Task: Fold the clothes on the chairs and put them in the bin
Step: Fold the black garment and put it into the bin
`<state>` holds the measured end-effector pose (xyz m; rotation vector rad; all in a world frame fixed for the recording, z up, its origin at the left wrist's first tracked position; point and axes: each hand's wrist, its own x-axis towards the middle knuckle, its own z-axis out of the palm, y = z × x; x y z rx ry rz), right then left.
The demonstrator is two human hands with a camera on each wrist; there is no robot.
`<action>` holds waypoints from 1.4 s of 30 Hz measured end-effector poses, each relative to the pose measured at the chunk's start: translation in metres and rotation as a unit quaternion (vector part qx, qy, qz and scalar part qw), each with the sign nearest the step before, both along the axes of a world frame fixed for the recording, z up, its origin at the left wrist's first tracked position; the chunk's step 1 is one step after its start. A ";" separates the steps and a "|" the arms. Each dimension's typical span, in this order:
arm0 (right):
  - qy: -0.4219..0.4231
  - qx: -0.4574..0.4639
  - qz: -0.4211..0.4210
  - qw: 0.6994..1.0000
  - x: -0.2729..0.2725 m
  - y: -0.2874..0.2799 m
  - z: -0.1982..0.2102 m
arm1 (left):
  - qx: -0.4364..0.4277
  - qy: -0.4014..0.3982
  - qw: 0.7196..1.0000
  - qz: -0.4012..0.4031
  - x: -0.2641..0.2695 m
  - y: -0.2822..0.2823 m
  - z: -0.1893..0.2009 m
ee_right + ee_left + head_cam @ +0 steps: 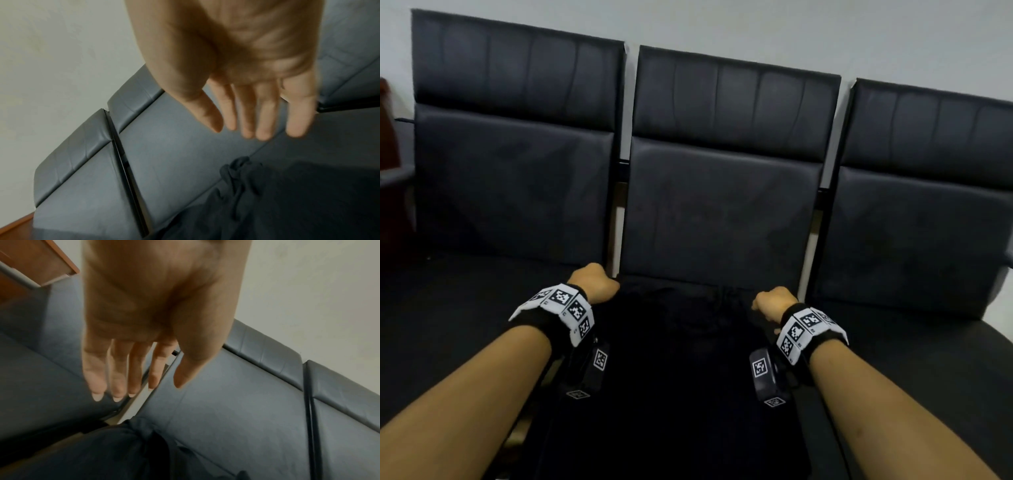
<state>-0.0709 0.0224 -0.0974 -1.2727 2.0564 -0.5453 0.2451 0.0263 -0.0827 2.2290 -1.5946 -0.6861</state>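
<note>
You are looking down at a row of three black padded chairs (726,192) set against a pale wall (791,31). A dark garment (674,370), nearly black, lies spread on the seat of the middle chair, running from the base of the backrest toward you; a knotted drawstring (236,173) sits at its far edge, close to the backrest. Your left hand (594,282) hangs over the garment's far left corner, beside the gap between the left and middle chairs. Your right hand (774,301) hangs over the far right side of the garment. In the wrist views both hands are spread, the fingers (131,369) of the left and the fingers (265,116) of the right extended and relaxed, clear of the cloth and holding nothing. Each wrist wears a black band with black-and-white square markers (571,305). A reddish-brown wooden piece of furniture (35,259) stands at the far left, beside the left chair.
</note>
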 end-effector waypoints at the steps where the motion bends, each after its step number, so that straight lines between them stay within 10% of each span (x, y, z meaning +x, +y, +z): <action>1: 0.029 0.030 0.026 0.999 0.002 0.017 0.001 | 0.002 -0.020 1.000 0.010 0.003 0.012 -0.002; 10: 0.101 0.119 0.046 0.987 0.026 0.119 -0.050 | 0.101 -0.069 0.992 0.039 0.004 0.104 -0.076; 19: -0.157 0.046 -0.109 0.981 0.000 0.107 -0.077 | 0.021 0.107 0.990 0.093 0.009 0.094 -0.079; 26: -0.184 0.052 -0.109 0.976 -0.012 0.099 -0.089 | 0.038 0.258 0.959 0.114 0.005 0.078 -0.085; 36: -0.103 -0.070 -0.096 0.988 -0.017 0.082 -0.063 | -0.047 0.234 0.967 0.086 0.025 0.049 -0.092; 42: -0.062 -0.233 -0.173 0.955 -0.033 0.091 -0.013 | -0.180 0.121 0.972 0.089 0.056 0.066 -0.031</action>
